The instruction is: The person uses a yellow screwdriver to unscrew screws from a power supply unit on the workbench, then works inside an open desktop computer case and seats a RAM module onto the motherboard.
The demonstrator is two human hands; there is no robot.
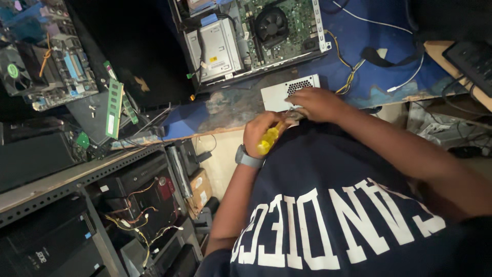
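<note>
My left hand (260,132), with a grey watch on its wrist, is shut on a yellow-handled screwdriver (268,139). The tool's tip points toward a small silver power supply box (279,94) with a vent grille, which lies on the worn blue tabletop (225,110). My right hand (318,102) rests on the near edge of that box, fingers curled over it. The two hands are close together at the table's edge, just above my dark blue shirt. The screwdriver's tip is hidden between them.
An open desktop computer case (256,36) with a fan (271,23) and a silver drive (218,48) lies beyond the box. Green memory sticks (114,109) and a motherboard (51,61) sit at left. Metal shelving (77,177) with computer cases stands lower left. A keyboard (474,61) is at right.
</note>
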